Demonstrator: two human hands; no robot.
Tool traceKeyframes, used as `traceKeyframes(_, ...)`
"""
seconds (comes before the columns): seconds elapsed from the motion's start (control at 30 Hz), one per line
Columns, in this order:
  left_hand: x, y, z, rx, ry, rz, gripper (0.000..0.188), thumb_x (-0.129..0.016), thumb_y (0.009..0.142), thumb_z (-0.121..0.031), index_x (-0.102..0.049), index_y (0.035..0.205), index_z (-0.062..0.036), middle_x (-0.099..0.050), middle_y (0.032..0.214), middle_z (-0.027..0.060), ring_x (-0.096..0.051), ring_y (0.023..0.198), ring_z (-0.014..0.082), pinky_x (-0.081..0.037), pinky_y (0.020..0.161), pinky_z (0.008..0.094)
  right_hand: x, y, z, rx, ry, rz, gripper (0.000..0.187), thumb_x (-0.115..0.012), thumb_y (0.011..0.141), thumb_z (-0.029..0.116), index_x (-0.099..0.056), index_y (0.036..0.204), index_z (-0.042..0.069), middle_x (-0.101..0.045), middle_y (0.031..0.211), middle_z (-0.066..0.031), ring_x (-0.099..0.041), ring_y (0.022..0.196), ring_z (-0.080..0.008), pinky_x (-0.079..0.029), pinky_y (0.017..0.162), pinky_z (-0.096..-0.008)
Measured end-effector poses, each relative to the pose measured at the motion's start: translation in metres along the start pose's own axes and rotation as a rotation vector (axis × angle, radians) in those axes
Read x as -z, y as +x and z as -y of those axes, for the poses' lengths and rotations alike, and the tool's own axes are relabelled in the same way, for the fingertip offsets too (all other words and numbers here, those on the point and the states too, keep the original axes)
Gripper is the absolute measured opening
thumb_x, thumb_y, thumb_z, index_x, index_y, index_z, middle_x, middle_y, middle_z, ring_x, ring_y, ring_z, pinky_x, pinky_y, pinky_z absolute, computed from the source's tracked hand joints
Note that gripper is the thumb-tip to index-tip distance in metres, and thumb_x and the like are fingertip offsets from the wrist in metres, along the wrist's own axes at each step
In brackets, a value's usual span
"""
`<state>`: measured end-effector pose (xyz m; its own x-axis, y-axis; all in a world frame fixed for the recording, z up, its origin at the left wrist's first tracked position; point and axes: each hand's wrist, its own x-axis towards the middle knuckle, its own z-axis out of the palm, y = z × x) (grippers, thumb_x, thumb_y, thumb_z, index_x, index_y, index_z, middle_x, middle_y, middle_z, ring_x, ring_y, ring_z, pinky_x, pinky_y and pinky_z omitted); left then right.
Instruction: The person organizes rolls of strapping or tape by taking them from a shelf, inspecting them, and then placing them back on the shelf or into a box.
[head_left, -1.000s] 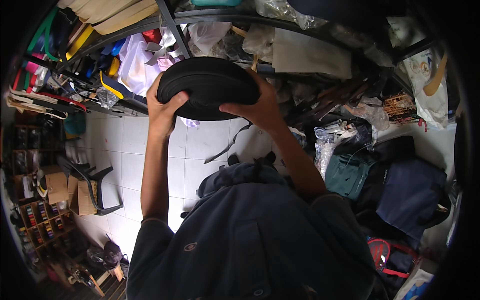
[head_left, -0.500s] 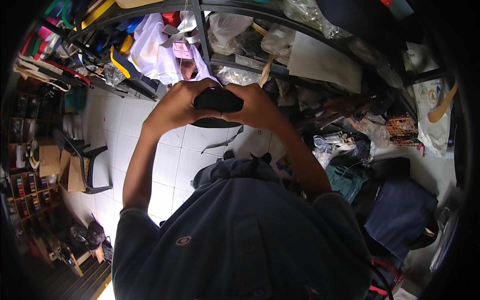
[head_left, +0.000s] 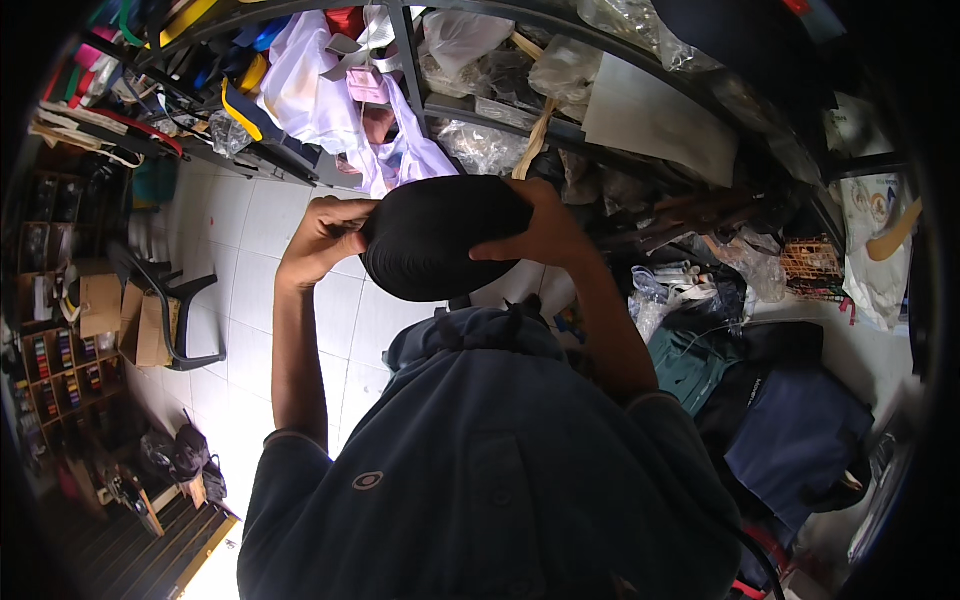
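Note:
A thick roll of black webbing (head_left: 440, 235) is held up in front of my chest, with its wound layers showing as fine ridges along the lower left edge. My right hand (head_left: 548, 228) grips the right side, thumb lying across the near face and the other fingers mostly hidden behind. At the opposite edge, my left hand (head_left: 325, 238) has its thumb and curled fingers against the roll. The loose strap end cannot be made out.
Ahead stands a dark metal shelf rack (head_left: 405, 70) with plastic bags, white cloth (head_left: 310, 90) and a pink box (head_left: 367, 85). A black chair (head_left: 180, 310) and cardboard box (head_left: 150, 325) are at left, near thread shelves. Dark blue fabric bags (head_left: 800, 440) lie at right.
The roll has come nearer and tilted, so its broad face and layered edge now show. My hands have moved apart to its two sides, and the dangling strap end has gone from sight.

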<state>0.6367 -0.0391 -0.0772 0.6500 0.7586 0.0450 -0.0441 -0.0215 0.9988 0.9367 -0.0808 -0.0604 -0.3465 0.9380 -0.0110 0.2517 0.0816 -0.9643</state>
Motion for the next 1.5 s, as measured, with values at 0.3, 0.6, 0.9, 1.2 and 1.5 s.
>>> traceKeyframes(0.3, -0.085, 0.04, -0.069, -0.019, 0.686, 0.01, 0.046, -0.082, 0.067, -0.015, -0.062, 0.105, 0.0003, -0.066, 0.084, 0.0163, -0.067, 0.078, 0.0221, -0.051, 0.072, 0.032, 0.0, 0.0, 0.009, 0.214, -0.365, 0.089, 0.049, -0.084, 0.061, 0.031, -0.062, 0.092, -0.001, -0.063, 0.077, -0.0127, -0.064, 0.071, -0.0226, -0.049, 0.065, -0.0316)
traceKeyframes(0.6, -0.079, 0.027, -0.101, 0.015, 0.838, -0.3, 0.041, -0.082, 0.065, -0.007, -0.063, 0.1, 0.0021, -0.069, 0.082, 0.0127, -0.066, 0.075, 0.0128, -0.051, 0.068, 0.0262, 0.05, -0.029, -0.057, 0.679, -0.57, -0.62, 0.032, -0.081, 0.065, 0.012, -0.053, 0.076, 0.003, -0.057, 0.077, -0.0106, -0.058, 0.069, -0.0278, -0.045, 0.06, -0.0386)
traceKeyframes(0.9, -0.088, 0.038, -0.106, 0.147, 0.851, -0.367, 0.038, -0.082, 0.066, -0.011, -0.065, 0.098, 0.0011, -0.07, 0.084, 0.012, -0.067, 0.076, 0.0157, -0.051, 0.072, 0.0285, 0.069, -0.072, -0.08, 0.547, -0.67, -0.301, 0.035, -0.082, 0.063, 0.015, -0.049, 0.074, 0.005, -0.049, 0.074, -0.0098, -0.049, 0.067, -0.0298, -0.039, 0.064, -0.0396)
traceKeyframes(1.2, -0.095, 0.042, -0.107, 0.131, 0.86, -0.32, 0.037, -0.083, 0.064, -0.01, -0.065, 0.096, 0.0004, -0.069, 0.082, 0.0114, -0.066, 0.075, 0.0148, -0.051, 0.069, 0.0291, 0.082, -0.079, -0.085, 0.512, -0.531, -0.105, 0.034, -0.082, 0.065, 0.025, -0.058, 0.079, 0.005, -0.058, 0.076, -0.0075, -0.056, 0.072, -0.0234, -0.044, 0.066, -0.0339)
traceKeyframes(1.5, -0.12, 0.057, -0.118, 0.065, 0.874, -0.098, 0.039, -0.083, 0.064, -0.01, -0.064, 0.097, -0.0012, -0.068, 0.078, 0.0095, -0.066, 0.071, 0.0165, -0.05, 0.064, 0.0285, 0.047, -0.031, 0.009, 0.633, -0.151, -0.178, 0.059, -0.083, 0.064, 0.034, -0.056, 0.107, 0.003, -0.059, 0.097, -0.011, -0.059, 0.092, -0.0283, -0.047, 0.081, -0.0365)
